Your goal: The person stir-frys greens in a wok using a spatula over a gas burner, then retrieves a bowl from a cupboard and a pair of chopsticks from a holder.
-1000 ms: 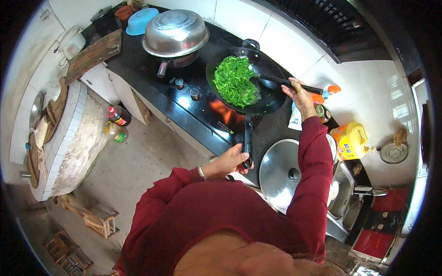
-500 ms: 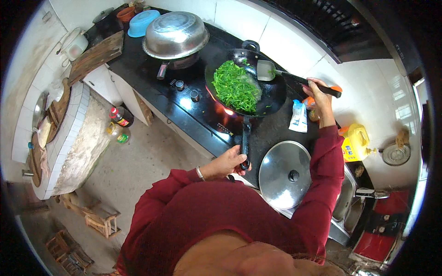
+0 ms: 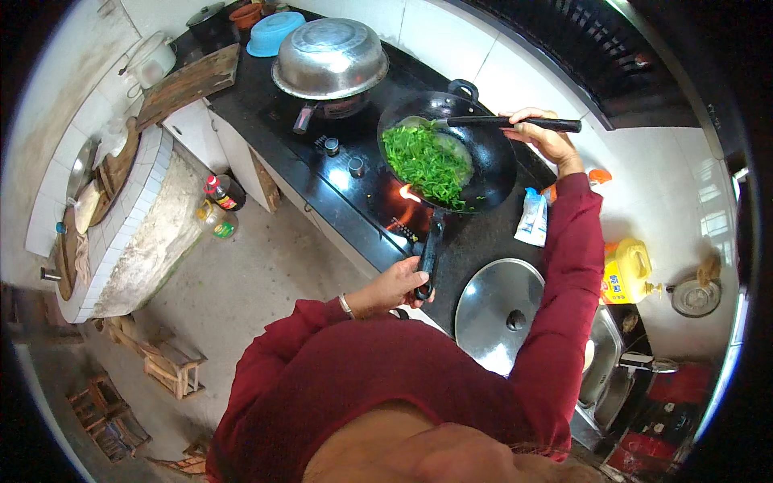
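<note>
Chopped green vegetables [image 3: 425,163] lie in a black wok [image 3: 493,173] over an orange flame on the stove [image 3: 338,189]. My left hand [image 3: 396,287] is wrapped round the wok's black handle [image 3: 430,256]. Above the wok's right rim, my right hand [image 3: 541,138] grips the dark handle of a spatula [image 3: 483,121]. Its blade reaches the far left edge of the greens and is partly hidden among them. A glass lid [image 3: 501,310] with a black knob rests on the counter to the right of the wok handle.
A big metal basin [image 3: 330,60] sits upside down over the other burner, a blue bowl [image 3: 275,34] behind it. A white-and-blue packet [image 3: 532,217] and a yellow jug [image 3: 626,270] stand right of the wok. Beyond the lid is a sink [image 3: 602,354]. Bottles [image 3: 219,205] stand on the floor.
The spatula has swung from the wok's right side across to the far left edge of the greens. My right hand has risen slightly leftward; my left still grips the wok handle.
</note>
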`<state>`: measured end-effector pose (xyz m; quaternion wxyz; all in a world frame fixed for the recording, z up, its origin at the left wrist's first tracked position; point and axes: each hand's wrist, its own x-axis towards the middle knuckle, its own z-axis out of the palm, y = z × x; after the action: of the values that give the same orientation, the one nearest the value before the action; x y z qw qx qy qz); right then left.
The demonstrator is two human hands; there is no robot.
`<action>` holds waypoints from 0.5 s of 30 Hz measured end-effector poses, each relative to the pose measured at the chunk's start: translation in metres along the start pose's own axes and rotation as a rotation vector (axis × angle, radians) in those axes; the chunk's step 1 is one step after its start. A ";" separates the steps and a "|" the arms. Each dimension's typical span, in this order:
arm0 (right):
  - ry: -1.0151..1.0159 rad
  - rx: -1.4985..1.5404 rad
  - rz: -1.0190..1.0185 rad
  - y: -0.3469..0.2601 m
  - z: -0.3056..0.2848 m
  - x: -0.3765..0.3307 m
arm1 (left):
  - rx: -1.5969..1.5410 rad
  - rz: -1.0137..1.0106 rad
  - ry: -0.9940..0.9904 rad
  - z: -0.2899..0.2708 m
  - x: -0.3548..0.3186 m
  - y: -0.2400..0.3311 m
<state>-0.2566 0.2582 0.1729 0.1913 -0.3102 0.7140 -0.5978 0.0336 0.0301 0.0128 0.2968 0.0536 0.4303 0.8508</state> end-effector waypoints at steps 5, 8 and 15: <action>-0.229 -0.531 -0.270 -0.074 0.044 -0.054 | -0.048 -0.027 0.004 -0.007 0.005 -0.009; -0.245 -0.608 -0.272 -0.099 0.082 -0.086 | -0.065 -0.060 -0.010 -0.010 0.004 -0.009; -0.180 -0.801 -0.107 -0.098 0.129 -0.123 | -0.075 -0.068 -0.047 -0.011 0.003 -0.005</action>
<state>-0.0621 0.2371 0.2283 0.0858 -0.4479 0.8535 -0.2521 0.0296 0.0262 0.0017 0.3373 0.0479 0.3927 0.8542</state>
